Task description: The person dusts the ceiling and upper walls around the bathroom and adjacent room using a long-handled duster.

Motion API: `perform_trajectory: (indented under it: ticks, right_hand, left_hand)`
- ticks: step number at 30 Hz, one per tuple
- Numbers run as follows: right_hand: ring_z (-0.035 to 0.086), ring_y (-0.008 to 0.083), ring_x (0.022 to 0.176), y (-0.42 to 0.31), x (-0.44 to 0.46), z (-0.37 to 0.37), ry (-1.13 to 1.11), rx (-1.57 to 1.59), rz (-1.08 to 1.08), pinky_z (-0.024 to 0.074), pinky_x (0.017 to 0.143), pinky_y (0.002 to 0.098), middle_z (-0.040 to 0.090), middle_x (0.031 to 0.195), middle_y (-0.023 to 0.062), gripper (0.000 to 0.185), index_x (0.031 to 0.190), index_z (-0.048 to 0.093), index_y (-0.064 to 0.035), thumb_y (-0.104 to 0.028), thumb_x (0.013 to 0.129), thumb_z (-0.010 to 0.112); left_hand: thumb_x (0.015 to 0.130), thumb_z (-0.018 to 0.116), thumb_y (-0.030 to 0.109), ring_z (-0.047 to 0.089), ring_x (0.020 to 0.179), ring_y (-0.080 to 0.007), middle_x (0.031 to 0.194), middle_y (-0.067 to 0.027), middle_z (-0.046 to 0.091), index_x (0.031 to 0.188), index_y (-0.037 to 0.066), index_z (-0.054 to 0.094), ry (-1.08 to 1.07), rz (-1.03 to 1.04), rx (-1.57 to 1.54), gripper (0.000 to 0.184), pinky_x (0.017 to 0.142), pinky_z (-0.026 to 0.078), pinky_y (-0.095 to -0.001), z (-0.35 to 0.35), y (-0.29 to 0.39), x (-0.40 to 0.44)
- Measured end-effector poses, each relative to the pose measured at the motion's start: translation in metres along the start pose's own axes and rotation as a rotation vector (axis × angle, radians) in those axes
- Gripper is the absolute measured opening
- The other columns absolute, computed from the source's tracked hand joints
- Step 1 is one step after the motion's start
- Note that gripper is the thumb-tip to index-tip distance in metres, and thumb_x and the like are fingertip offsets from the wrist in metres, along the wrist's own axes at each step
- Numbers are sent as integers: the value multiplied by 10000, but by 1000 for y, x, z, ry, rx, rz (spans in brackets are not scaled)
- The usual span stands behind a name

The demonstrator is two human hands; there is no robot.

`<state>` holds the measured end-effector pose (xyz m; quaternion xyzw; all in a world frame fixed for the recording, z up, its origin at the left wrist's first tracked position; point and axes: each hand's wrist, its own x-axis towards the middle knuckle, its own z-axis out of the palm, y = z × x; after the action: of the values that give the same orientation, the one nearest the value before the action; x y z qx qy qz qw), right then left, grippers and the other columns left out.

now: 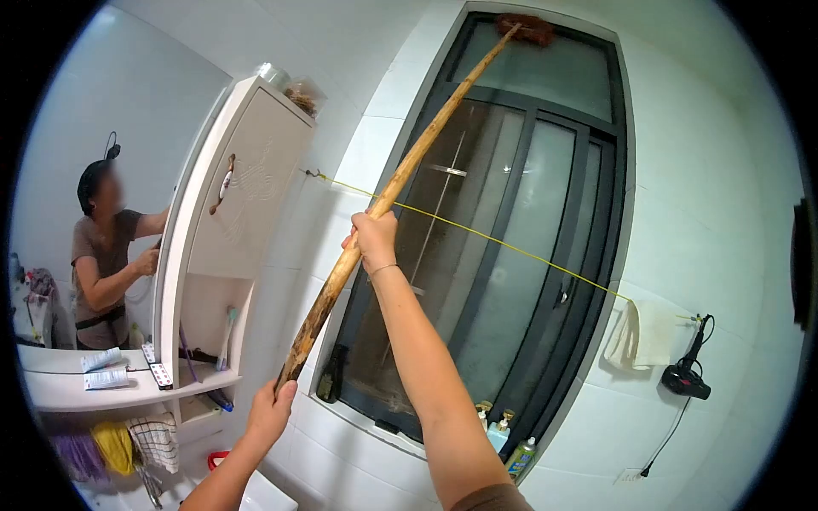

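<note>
A long mop with a rough wooden handle (409, 166) slants up from lower left across the view. Its shaggy reddish-brown head (530, 31) rests against the top pane of the dark-framed window (545, 81). My right hand (373, 238) is closed around the middle of the handle. Lower down, my left hand (271, 416) grips the darkened, patchy end of it. Behind the handle, near my right hand, a thin yellow cord (503, 244) runs across the window.
On the left stand a white cabinet (247, 179) and a mirror (128, 94) reflecting a person. Bottles (521, 456) and a dark bottle (332, 375) line the sill. A white towel (639, 334) and a black hair dryer (687, 377) hang at right. Cloths (113, 447) hang below the shelf.
</note>
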<state>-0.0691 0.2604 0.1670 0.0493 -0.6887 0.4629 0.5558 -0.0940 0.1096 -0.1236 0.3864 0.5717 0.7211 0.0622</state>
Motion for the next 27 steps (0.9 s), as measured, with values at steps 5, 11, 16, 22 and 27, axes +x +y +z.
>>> perform_trajectory:
  ticks: [5,11,16,22,27]
  right_hand:
    - [539,240,372,14,0,11,-28,-29,-4,442,340,358,492,552,110,90,687,434,39,-12,704,507]
    - [519,219,362,15,-4,9,-11,-50,-4,443,348,343,486,543,98,93,711,439,33,-17,706,517]
    - [526,211,374,16,-28,-16,-40,-54,-5,439,347,338,487,552,85,129,767,421,12,-24,711,532]
    - [529,184,433,35,-140,-35,-85,-57,149,454,389,315,492,644,70,314,979,364,-26,-17,742,570]
    - [579,180,497,64,-262,-34,-126,-20,220,475,454,304,527,678,78,335,1035,351,-8,-24,790,579]
  left_hand:
    - [897,536,425,472,497,-117,571,-17,485,795,14,524,-9,-44,-42,423,466,394,-304,0,1,-13]
    - [897,532,446,446,448,-95,554,-3,460,789,39,509,-67,-78,-113,422,403,368,-277,-1,2,-20]
    - [901,524,420,446,423,-95,551,-9,461,780,41,485,-214,-152,-180,400,376,360,-270,9,2,-48]
    - [892,504,307,474,450,-114,555,-24,490,774,31,501,-284,-246,-84,300,412,384,-286,0,-87,-125]
    - [883,546,305,553,780,-249,857,-152,593,1106,-1,561,-177,-314,100,378,705,460,-369,-28,-123,-227]
